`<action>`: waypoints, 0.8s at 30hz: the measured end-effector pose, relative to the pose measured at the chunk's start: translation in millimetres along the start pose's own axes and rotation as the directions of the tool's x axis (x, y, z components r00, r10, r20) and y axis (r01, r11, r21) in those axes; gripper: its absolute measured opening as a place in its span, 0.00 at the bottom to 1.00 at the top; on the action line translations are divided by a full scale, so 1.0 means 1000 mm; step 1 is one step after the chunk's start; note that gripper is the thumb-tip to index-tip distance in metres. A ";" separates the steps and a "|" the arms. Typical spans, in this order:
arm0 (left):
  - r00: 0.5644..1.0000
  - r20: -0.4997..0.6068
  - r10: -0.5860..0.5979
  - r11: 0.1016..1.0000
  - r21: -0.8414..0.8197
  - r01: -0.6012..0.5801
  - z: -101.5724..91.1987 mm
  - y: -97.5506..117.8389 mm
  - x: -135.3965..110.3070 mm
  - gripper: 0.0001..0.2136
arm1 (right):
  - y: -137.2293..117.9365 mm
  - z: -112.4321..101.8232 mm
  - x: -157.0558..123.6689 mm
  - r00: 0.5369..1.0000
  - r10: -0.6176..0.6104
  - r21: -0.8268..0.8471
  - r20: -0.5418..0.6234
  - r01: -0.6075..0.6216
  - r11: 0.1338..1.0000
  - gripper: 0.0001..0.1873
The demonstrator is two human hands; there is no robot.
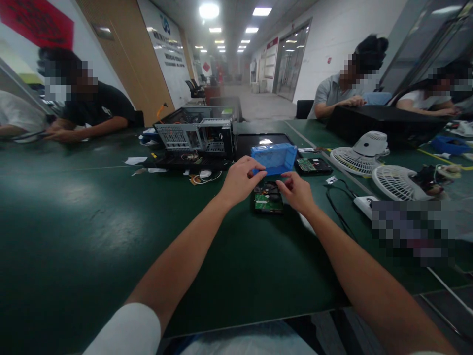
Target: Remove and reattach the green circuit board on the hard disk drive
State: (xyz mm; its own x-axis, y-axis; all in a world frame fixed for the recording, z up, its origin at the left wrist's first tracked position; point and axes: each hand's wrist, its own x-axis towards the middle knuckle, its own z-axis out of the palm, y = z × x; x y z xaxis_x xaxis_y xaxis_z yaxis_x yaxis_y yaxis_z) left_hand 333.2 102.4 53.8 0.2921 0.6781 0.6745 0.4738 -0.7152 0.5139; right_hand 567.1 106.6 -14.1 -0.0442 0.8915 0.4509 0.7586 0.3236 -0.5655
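My left hand [242,180] hovers at the upper left of a hard drive [269,201], in front of a small blue plastic bin [275,159]. Its thumb and index finger come close together in a pinch; whatever may be between them is too small to make out. On the drive's other side, my right hand [297,192] has its thumb and index finger apart, with nothing visible between them. The drive lies on the green table with its green circuit board facing up. Behind it the bin is tipped, its open side toward me.
An opened computer case [195,135] stands behind to the left, a dark flat panel [244,143] beside it. Another hard drive [314,166] lies right of the bin. Further right are white fan guards [354,160], a power strip [364,204] and cables. Other people sit across the table.
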 end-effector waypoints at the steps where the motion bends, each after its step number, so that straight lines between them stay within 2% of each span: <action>1: 1.000 0.010 0.010 1.000 0.009 -0.011 -0.002 -0.001 0.000 0.05 | 0.004 -0.002 0.001 0.992 0.061 -0.005 0.108 -0.061 0.998 0.24; 3: 0.999 0.024 0.031 0.999 0.029 -0.032 -0.004 -0.002 0.001 0.06 | 0.010 -0.004 0.000 0.937 0.137 0.016 0.321 -0.150 0.988 0.32; 5: 0.998 0.031 0.047 0.997 0.054 -0.048 -0.006 -0.003 0.001 0.08 | 0.014 -0.006 -0.002 0.863 0.171 0.073 0.475 -0.232 0.970 0.41; 8: 0.997 0.036 0.066 0.994 0.088 -0.069 -0.009 -0.005 0.001 0.09 | 0.018 -0.009 -0.004 0.772 0.173 0.175 0.612 -0.345 0.922 0.51; 10: 0.996 0.051 0.074 0.991 0.103 -0.079 -0.010 -0.006 0.001 0.10 | 0.021 -0.011 -0.005 0.728 0.155 0.216 0.668 -0.389 0.895 0.56; 14: 0.997 0.063 0.054 0.991 0.116 -0.061 -0.011 -0.006 0.001 0.10 | 0.024 -0.015 -0.005 0.694 0.159 0.244 0.702 -0.444 0.862 0.61; 20: 0.998 -0.005 0.066 0.998 0.025 -0.066 -0.004 -0.007 -0.001 0.07 | 0.023 -0.016 -0.004 0.681 0.162 0.264 0.715 -0.476 0.839 0.61; 24: 0.995 -0.065 0.076 0.997 0.025 -0.074 0.001 -0.007 -0.002 0.06 | 0.024 -0.016 -0.004 0.673 0.154 0.279 0.723 -0.489 0.827 0.62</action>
State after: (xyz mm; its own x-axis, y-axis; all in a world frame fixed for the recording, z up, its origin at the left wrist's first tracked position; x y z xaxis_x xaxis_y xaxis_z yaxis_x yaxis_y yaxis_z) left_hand 329.7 106.2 48.0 0.2726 0.6095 0.7445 0.4712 -0.7592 0.4490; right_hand 596.0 105.7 -17.9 -0.3832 0.8793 -0.2829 0.4673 -0.0797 -0.8805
